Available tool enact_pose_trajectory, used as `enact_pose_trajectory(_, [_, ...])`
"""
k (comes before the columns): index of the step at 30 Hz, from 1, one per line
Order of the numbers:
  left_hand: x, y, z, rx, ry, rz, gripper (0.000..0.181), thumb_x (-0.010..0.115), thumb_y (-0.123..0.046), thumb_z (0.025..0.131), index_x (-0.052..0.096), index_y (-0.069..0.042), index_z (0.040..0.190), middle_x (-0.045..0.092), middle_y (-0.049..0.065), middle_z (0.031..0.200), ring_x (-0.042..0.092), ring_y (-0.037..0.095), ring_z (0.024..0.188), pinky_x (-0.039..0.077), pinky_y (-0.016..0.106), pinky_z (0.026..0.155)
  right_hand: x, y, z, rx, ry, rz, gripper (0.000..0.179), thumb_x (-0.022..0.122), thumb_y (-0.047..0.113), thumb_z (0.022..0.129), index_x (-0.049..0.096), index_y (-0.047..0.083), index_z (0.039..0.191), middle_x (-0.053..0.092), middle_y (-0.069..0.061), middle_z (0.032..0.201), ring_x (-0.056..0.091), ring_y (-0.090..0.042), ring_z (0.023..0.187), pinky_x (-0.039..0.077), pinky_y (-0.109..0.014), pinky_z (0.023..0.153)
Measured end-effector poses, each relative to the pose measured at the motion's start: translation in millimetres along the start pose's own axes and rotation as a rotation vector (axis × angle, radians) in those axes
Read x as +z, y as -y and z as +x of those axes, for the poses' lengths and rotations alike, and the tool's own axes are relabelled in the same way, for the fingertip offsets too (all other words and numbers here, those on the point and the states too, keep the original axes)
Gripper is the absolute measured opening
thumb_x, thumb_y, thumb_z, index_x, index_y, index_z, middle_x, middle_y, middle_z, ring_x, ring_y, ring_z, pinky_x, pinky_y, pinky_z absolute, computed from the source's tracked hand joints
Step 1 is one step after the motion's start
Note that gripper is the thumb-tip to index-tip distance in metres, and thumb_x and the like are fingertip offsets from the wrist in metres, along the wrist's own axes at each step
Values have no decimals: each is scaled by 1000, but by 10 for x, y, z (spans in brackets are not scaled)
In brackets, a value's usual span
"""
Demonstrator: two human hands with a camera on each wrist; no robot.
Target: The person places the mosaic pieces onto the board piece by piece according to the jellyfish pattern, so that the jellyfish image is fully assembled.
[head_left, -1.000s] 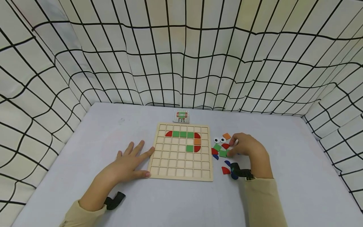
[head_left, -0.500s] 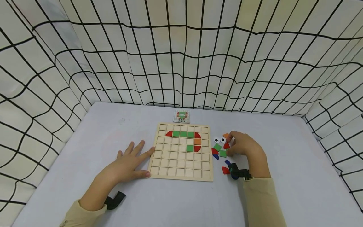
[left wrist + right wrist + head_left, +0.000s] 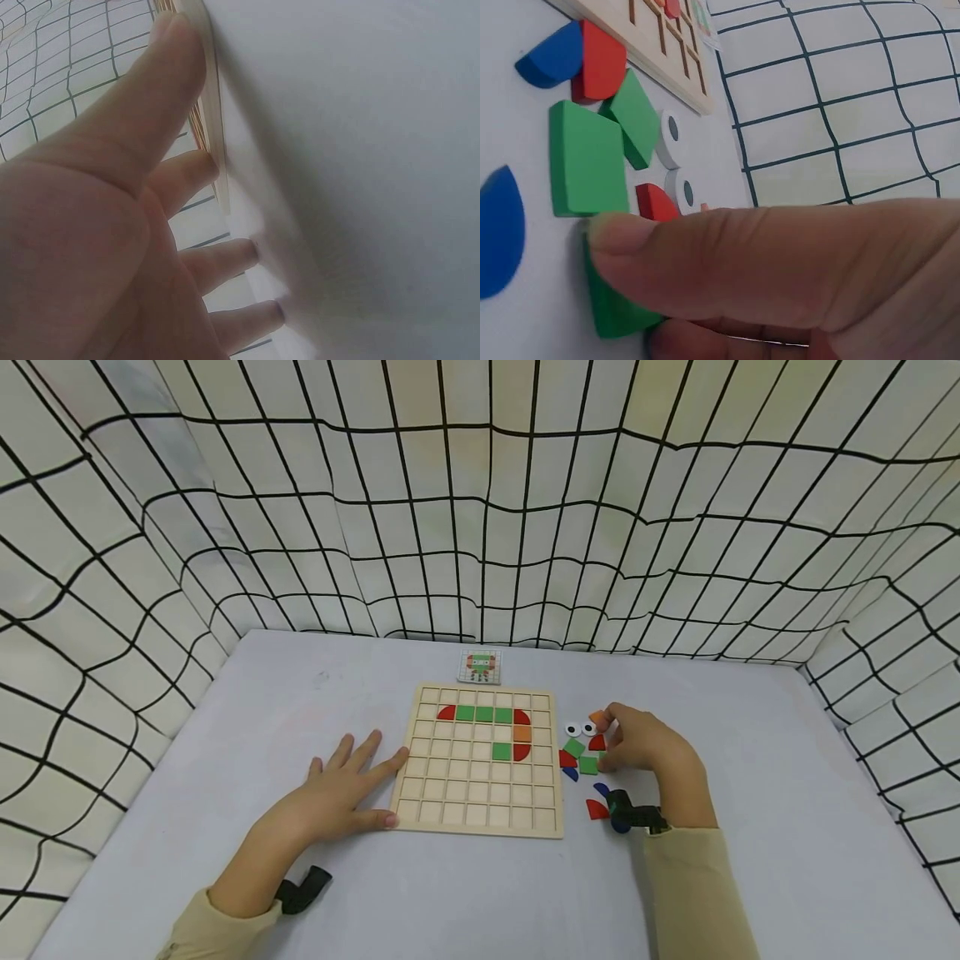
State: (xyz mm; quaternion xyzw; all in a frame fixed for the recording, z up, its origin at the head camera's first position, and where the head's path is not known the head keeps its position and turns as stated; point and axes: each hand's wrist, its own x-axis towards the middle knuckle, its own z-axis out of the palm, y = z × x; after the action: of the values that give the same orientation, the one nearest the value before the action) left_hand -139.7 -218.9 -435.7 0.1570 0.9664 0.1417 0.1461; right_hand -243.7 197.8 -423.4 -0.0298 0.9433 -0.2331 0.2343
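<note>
In the head view, my left hand (image 3: pixel 330 797) lies with spread fingers beside the wooden grid board (image 3: pixel 480 822). Its thumb and index fingertip touch the board's left edge. My right hand (image 3: pixel 648 747) is bent over loose pieces right of the board. In the right wrist view, its thumb lies over a green tile (image 3: pixel 619 311), with curled fingers at the tile's far edge; part of that tile is hidden. By the index fingertip is an orange piece (image 3: pixel 597 717), partly covered. Next to the hand are a red quarter-circle (image 3: pixel 597 742) and a green square (image 3: pixel 588 766).
Red, green and orange pieces sit in the board's upper rows. A pattern card (image 3: pixel 479 667) lies behind the board. Near the right hand are two eye discs (image 3: pixel 573 729), a tilted green square (image 3: pixel 573 747) and blue pieces (image 3: pixel 570 773). Black netting (image 3: pixel 487 506) surrounds the table.
My right hand has shifted slightly left and away from me, and its index finger now partly covers the orange piece. The nearby red quarter-circle has turned. My left hand has stayed put.
</note>
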Motion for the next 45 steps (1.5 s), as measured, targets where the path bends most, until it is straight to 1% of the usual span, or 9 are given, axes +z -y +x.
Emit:
enact_pose_trajectory(6, [-8, -6, 6, -2, 5, 0, 88, 71, -56, 84, 34, -25, 157, 16, 24, 164, 8, 58, 146, 15, 84, 100, -6, -2, -9, -21, 12, -27, 49, 83, 11, 76, 56, 13, 116, 65, -8, 102, 57, -27, 93, 50, -40, 76])
enact_pose_trajectory(11, [-5, -4, 11, -1, 4, 3, 88, 71, -56, 83, 34, -25, 157, 16, 24, 164, 9, 58, 146, 15, 84, 100, -1, 18, -19, -31, 24, -26, 45, 81, 11, 77, 56, 13, 115, 63, -8, 101, 56, -26, 91, 49, -38, 73])
enact_pose_trajectory(17, [3, 6, 9, 0, 1, 3, 88, 70, -58, 83, 34, -26, 157, 16, 24, 164, 9, 58, 146, 15, 84, 100, -13, 44, -23, -83, 44, 42, 37, 76, 5, 75, 58, 12, 107, 54, -6, 82, 52, -22, 76, 42, -32, 64])
enact_pose_trajectory(21, [5, 14, 10, -3, 4, -3, 88, 71, -58, 83, 34, -27, 157, 16, 23, 164, 8, 57, 147, 15, 84, 100, -6, 87, -14, -138, 66, 105, 31, 74, 5, 76, 60, 9, 104, 49, -5, 73, 52, -21, 67, 43, -31, 61])
enact_pose_trajectory(23, [5, 13, 10, -5, 6, -5, 88, 71, -57, 83, 34, -27, 157, 16, 23, 164, 8, 57, 147, 15, 84, 100, 8, 115, -3, -178, 51, 113, 28, 74, 6, 79, 61, 9, 104, 51, -5, 74, 53, -21, 68, 44, -31, 61])
enact_pose_trajectory(27, [-2, -1, 4, -10, 6, -4, 88, 72, -56, 83, 34, -26, 157, 16, 23, 164, 9, 57, 147, 15, 84, 100, 48, 193, 15, -252, -12, 139, 25, 73, 9, 83, 63, 9, 107, 57, -6, 86, 54, -23, 77, 45, -33, 64])
enact_pose_trajectory(32, [-11, -17, -9, -10, 8, -5, 88, 72, -55, 83, 33, -26, 157, 17, 24, 164, 9, 57, 147, 16, 83, 100, 88, 296, 26, -289, -92, 183, 24, 71, 13, 87, 64, 10, 109, 63, -5, 96, 57, -23, 87, 49, -34, 70])
enact_pose_trajectory(37, [-5, -13, -10, -5, 9, -6, 88, 71, -56, 84, 33, -26, 157, 16, 24, 164, 9, 57, 147, 16, 83, 100, 156, 358, 69, -312, -147, 223, 22, 74, 14, 87, 66, 10, 107, 63, -5, 92, 58, -22, 82, 50, -33, 69])
enact_pose_trajectory(45, [-15, -9, -11, -6, 13, -6, 88, 72, -56, 83, 33, -26, 157, 16, 24, 164, 8, 57, 147, 15, 83, 101, 284, 484, 112, -325, -185, 283, 14, 73, 22, 89, 67, 15, 99, 62, -4, 89, 57, -22, 77, 51, -32, 65])
